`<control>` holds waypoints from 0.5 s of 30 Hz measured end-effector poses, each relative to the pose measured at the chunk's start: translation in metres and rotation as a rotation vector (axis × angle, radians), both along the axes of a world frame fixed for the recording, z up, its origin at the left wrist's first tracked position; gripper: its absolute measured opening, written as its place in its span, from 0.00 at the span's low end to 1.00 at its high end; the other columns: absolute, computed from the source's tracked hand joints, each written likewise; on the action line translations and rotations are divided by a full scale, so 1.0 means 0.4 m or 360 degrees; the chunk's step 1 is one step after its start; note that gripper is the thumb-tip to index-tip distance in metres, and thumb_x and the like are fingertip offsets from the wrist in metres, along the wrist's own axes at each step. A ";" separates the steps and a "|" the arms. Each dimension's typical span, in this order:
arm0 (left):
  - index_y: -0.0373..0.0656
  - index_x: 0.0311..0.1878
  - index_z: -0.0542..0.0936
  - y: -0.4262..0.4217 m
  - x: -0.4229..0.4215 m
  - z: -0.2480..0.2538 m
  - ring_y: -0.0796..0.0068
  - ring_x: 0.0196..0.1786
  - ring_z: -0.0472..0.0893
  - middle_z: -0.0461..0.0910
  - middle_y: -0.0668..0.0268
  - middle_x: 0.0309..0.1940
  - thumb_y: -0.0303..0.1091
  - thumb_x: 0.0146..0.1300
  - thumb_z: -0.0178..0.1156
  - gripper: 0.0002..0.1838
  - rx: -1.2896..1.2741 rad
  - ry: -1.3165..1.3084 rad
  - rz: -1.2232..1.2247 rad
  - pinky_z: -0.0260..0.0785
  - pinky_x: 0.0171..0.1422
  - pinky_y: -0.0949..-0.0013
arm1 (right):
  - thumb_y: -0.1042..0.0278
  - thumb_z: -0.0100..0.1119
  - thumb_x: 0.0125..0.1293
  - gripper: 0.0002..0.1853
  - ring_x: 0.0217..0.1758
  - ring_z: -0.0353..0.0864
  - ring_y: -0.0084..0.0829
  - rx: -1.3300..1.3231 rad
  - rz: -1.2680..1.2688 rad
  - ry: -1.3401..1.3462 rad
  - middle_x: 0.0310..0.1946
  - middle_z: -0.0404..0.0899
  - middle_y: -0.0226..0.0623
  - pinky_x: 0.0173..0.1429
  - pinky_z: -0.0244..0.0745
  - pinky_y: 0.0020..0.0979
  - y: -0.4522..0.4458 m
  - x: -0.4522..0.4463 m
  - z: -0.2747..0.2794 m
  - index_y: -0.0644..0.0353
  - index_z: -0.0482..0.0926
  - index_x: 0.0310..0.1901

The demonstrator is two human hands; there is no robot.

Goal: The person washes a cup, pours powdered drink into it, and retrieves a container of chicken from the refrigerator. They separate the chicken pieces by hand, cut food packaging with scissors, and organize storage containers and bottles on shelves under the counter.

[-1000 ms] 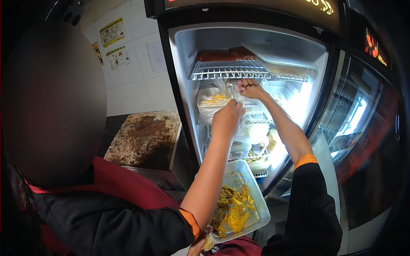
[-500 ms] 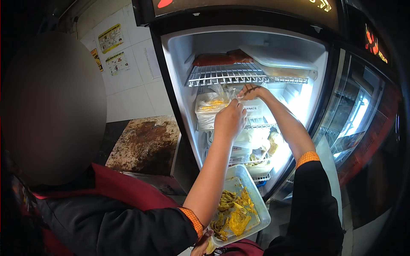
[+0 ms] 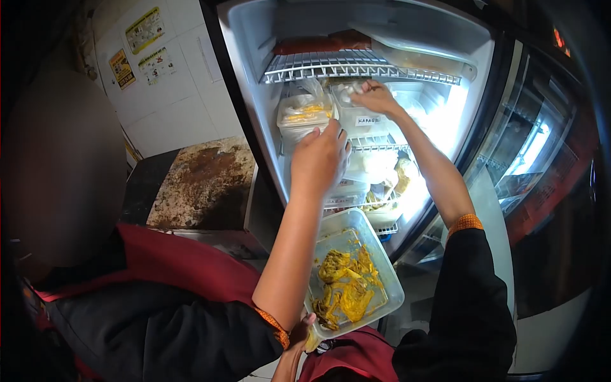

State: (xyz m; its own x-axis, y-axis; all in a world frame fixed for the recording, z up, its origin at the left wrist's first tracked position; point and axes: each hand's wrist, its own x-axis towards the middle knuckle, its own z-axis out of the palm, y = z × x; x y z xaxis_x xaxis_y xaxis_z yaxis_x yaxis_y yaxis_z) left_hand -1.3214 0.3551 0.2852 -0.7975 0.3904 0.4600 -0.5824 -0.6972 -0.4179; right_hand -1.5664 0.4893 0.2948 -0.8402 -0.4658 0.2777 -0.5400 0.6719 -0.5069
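Closed on the lower-left corner of the clear container with the left grip; yellow food inside, just right of that grip. Reaching with the right grip over the labelled tub, curled at a plastic bag (cannot tell whether pinching or only touching). Below and left of it, a co-worker's hand. Apparently at the bag-handling step in the fridge; probably calling next for a sure pinch and a level container.
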 end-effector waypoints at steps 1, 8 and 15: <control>0.44 0.46 0.68 -0.005 0.014 -0.006 0.62 0.42 0.72 0.70 0.63 0.37 0.40 0.63 0.52 0.13 0.0122 -0.0103 -0.0079 0.67 0.43 0.63 | 0.49 0.58 0.58 0.17 0.47 0.71 0.27 -0.0656 0.0083 -0.0387 0.39 0.74 0.28 0.55 0.66 0.31 0.004 -0.005 -0.009 0.56 0.74 0.36; 0.43 0.53 0.67 -0.019 0.049 -0.099 0.71 0.44 0.72 0.69 0.65 0.42 0.37 0.63 0.57 0.18 0.0487 -0.0558 -0.0396 0.68 0.45 0.71 | 0.65 0.45 0.66 0.12 0.36 0.74 0.25 -0.1391 0.0406 -0.0543 0.32 0.75 0.35 0.47 0.71 0.33 0.027 0.077 0.043 0.56 0.72 0.48; 0.42 0.62 0.64 0.011 0.030 -0.141 0.76 0.58 0.66 0.58 0.65 0.59 0.35 0.68 0.52 0.21 0.0533 -0.0984 -0.0634 0.68 0.58 0.69 | 0.58 0.47 0.67 0.12 0.30 0.70 0.24 -0.1689 0.1249 -0.1066 0.23 0.68 0.29 0.41 0.70 0.28 0.125 0.299 -0.062 0.58 0.71 0.33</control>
